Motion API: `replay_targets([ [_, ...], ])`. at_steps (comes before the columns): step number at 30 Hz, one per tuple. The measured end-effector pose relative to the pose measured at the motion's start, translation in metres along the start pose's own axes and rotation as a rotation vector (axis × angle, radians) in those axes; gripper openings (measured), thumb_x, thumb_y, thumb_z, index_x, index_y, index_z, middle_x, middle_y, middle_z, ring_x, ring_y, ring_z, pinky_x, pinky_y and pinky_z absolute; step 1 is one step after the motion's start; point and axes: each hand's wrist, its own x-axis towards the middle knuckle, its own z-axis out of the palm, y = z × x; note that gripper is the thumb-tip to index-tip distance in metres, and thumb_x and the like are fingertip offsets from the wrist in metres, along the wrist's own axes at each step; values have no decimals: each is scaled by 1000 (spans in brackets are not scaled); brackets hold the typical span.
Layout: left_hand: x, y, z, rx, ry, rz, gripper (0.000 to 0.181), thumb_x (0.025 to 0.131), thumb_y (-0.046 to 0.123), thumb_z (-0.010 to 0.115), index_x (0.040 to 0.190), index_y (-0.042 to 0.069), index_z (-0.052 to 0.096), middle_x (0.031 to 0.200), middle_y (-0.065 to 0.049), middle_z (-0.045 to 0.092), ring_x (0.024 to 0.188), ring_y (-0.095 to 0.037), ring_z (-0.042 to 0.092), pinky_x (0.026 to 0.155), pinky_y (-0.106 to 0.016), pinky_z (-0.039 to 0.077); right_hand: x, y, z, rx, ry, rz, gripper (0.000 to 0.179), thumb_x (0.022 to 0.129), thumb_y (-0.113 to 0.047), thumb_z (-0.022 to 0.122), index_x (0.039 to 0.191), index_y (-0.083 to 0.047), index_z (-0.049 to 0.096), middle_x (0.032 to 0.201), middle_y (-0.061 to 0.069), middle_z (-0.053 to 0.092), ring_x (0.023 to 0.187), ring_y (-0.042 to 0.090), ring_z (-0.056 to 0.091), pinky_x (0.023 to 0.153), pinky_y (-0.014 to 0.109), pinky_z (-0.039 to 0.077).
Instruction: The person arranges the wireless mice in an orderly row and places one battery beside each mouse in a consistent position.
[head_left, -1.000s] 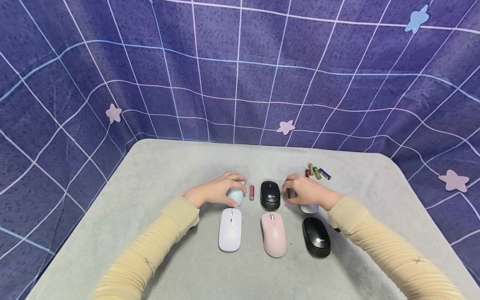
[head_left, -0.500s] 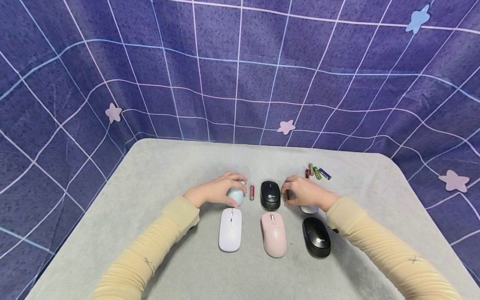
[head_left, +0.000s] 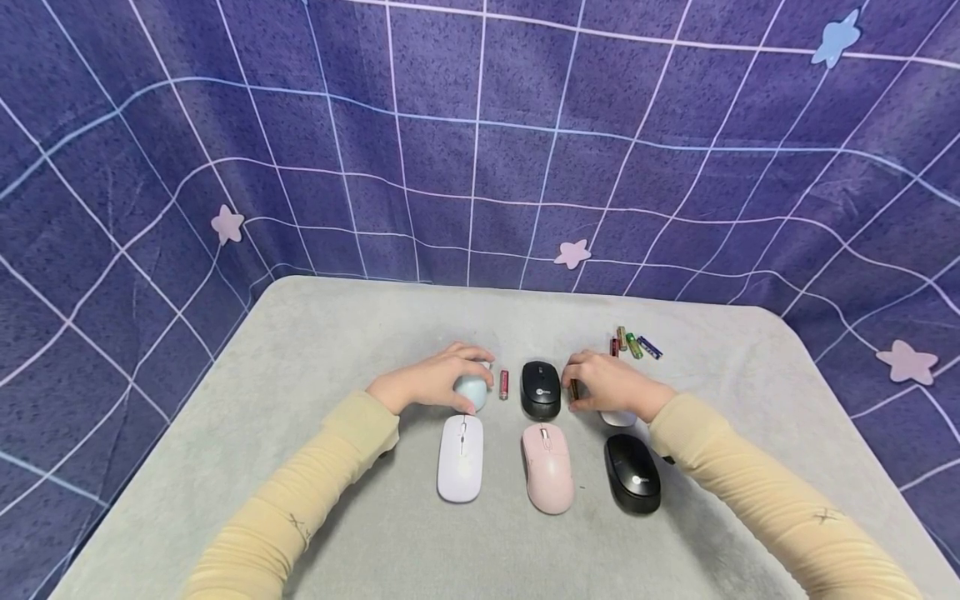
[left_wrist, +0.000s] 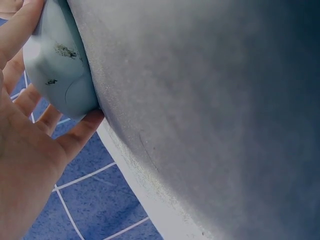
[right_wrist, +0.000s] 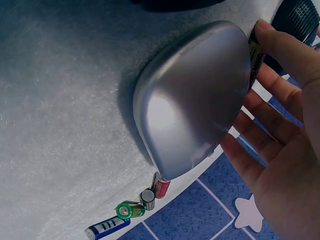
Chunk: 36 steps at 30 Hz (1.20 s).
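Observation:
My left hand (head_left: pixel 442 382) grips a light blue mouse (left_wrist: pixel 60 75), its thumb and fingers spread round the sides as the mouse sits on the table. My right hand (head_left: pixel 611 383) pinches a dark battery (right_wrist: pixel 255 57) between thumb and fingers, close to the table. Under that palm lies a silver mouse (right_wrist: pixel 195 100), partly hidden by the hand in the head view. Between the hands are a red battery (head_left: pixel 504 385) and a black mouse (head_left: pixel 541 390), the mouse just left of my right fingertips.
Nearer me stand a white mouse (head_left: pixel 461 460), a pink mouse (head_left: pixel 548 468) and another black mouse (head_left: pixel 633 473). Beyond my right hand lie several loose batteries, among them a green battery (right_wrist: pixel 130 210) and a blue battery (right_wrist: pixel 107 227). A grid-patterned curtain (head_left: pixel 480 150) hangs behind the table.
My right hand has shifted slightly to the left, towards the black mouse. The left hand and the light blue mouse stay where they were.

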Motion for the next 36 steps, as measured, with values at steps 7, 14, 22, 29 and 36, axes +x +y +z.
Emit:
replay_targets([
  [7, 1, 0, 0, 2, -3, -1, 43, 72, 30, 80, 111, 20, 66, 143, -3, 44, 131, -28, 33, 104, -47, 36, 0, 1, 1, 4, -1, 6, 33, 66, -27, 83, 89, -11, 67, 92, 3, 62, 87, 22, 60, 75, 37, 52],
  [14, 1, -2, 0, 6, -1, 8, 43, 72, 30, 80, 111, 20, 66, 142, -4, 44, 130, -28, 34, 103, -46, 36, -1, 2, -1, 16, 2, 3, 35, 66, -28, 83, 92, -11, 67, 94, 4, 62, 89, 24, 60, 77, 39, 52],
  [22, 1, -3, 1, -4, -3, 7, 43, 71, 29, 80, 111, 20, 66, 143, -4, 44, 131, -28, 34, 104, -46, 36, -2, 5, -15, 28, 28, 18, 34, 66, -26, 83, 93, -11, 69, 95, 4, 63, 90, 24, 60, 78, 40, 51],
  [29, 0, -3, 0, 4, -6, 7, 45, 71, 32, 80, 112, 20, 66, 143, -4, 43, 131, -28, 34, 104, -46, 36, -5, 10, -25, 4, 8, 57, 34, 68, -25, 81, 97, -11, 69, 100, 4, 64, 96, 28, 61, 84, 43, 51],
  [36, 0, -2, 1, 4, 16, 30, 44, 70, 30, 80, 110, 18, 66, 142, -5, 45, 129, -29, 35, 103, -47, 37, -7, 17, -32, 2, 40, 70, 38, 68, -27, 82, 99, -8, 68, 100, 7, 65, 95, 30, 60, 84, 46, 50],
])
